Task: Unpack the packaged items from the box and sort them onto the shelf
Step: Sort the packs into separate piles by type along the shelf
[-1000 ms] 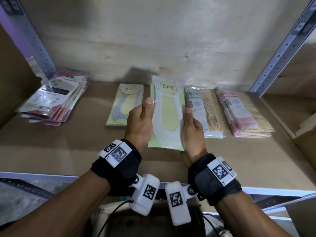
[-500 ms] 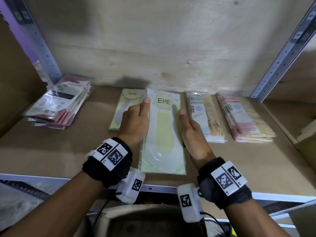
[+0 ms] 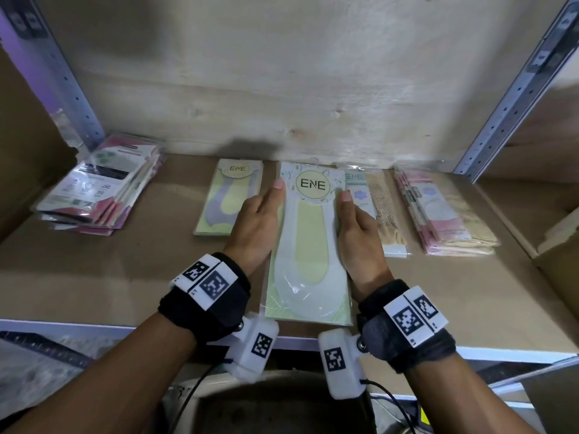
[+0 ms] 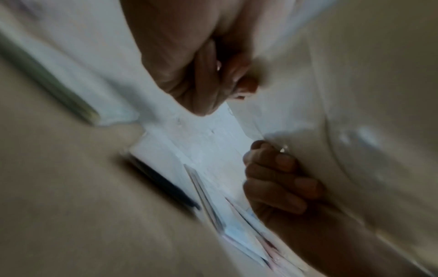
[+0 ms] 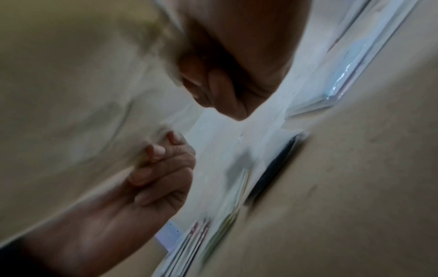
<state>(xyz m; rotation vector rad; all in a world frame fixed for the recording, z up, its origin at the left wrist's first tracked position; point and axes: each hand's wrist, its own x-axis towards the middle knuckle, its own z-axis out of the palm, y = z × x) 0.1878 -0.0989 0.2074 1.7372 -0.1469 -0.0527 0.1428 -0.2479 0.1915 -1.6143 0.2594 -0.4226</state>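
Observation:
A flat clear pack of white and yellow ENE socks (image 3: 308, 245) lies lengthwise over the cardboard shelf board (image 3: 125, 277), with its near end at the front edge. My left hand (image 3: 257, 223) holds its left long edge and my right hand (image 3: 357, 233) holds its right long edge, each thumb on top. The blurred left wrist view shows the right hand (image 4: 279, 180) with fingers curled under the pack (image 4: 379, 112). In the right wrist view the left hand (image 5: 161, 172) curls under the pack (image 5: 71, 93) the same way.
Next to the held pack lie a purple and yellow ENE pack (image 3: 228, 202) on the left and a stocking pack (image 3: 376, 214) on the right. A pink stack (image 3: 438, 214) sits further right, another stack (image 3: 100, 186) far left. The open box (image 3: 275, 411) is below the shelf.
The pack was tilted up a second ago and now lies nearly flat between its neighbours. Both hands have stayed on its long edges and slid a little toward its far end.

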